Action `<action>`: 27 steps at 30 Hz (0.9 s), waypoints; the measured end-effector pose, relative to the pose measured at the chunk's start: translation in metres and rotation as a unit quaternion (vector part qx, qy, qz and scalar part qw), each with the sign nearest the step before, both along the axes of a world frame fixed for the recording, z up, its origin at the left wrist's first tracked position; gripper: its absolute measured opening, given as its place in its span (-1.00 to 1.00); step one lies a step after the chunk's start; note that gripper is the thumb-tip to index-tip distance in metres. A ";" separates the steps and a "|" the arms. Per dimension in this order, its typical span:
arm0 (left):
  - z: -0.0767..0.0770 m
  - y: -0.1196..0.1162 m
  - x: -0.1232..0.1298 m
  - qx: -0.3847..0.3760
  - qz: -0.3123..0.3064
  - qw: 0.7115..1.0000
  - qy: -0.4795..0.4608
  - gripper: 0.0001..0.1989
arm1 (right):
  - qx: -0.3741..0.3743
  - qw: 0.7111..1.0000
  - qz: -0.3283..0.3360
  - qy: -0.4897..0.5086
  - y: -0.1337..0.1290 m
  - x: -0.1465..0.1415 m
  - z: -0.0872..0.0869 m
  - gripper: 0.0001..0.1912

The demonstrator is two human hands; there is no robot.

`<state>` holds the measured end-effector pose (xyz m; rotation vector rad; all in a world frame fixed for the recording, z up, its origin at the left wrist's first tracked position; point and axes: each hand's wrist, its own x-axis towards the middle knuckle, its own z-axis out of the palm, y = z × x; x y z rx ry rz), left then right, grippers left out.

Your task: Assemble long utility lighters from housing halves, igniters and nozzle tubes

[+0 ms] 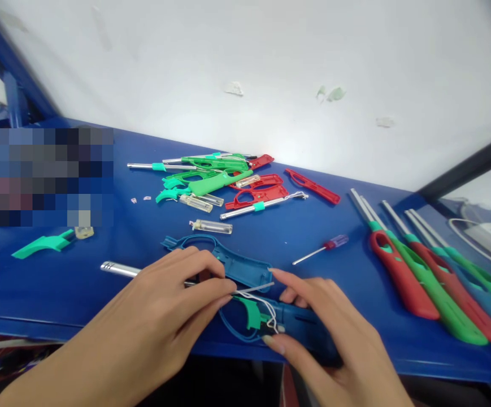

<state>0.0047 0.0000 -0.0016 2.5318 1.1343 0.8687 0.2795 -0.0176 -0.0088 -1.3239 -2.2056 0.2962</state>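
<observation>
My left hand (177, 299) pinches a thin grey strip (256, 288) above the near blue lighter half. A silver tube (118, 269) sticks out to the left from under that hand. My right hand (330, 328) is around the near blue lighter half (298, 319), thumb and index finger apart on either side of it. White wires (270, 308) and a green trigger piece (250, 314) sit in this half. Just beyond lies the other blue shell half (240, 264), its inner side up.
Green shells (220, 183), red shells (313, 186) and clear fuel tanks (213, 226) lie further back. A screwdriver (332, 244) is right of centre. Several whole lighters (402, 277) stand along the right. A green trigger (44, 244) lies left, before a white wall (270, 73).
</observation>
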 end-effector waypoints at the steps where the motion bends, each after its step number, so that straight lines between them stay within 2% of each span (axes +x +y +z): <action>1: 0.000 0.000 0.000 0.000 0.001 1.000 -0.003 -0.76 | 0.004 1.000 0.003 -0.003 0.000 0.000 0.000 -0.46; 8: -0.001 -0.001 0.002 -0.008 -0.002 1.000 -0.014 -0.76 | 0.004 1.000 0.005 -0.020 -0.002 0.001 -0.003 -0.51; 17: 0.000 -0.002 0.001 -0.042 -0.008 0.999 -0.023 -0.78 | 0.007 1.000 0.008 0.022 0.000 -0.001 -0.001 -0.73; 23: -0.002 -0.001 0.004 -0.020 0.024 0.999 0.005 -0.76 | 0.004 0.999 0.009 0.049 0.002 -0.004 0.001 -0.76; 27: -0.001 -0.001 0.004 -0.037 0.009 0.999 -0.014 -0.80 | 0.000 0.999 0.012 0.049 0.001 -0.004 0.002 -0.76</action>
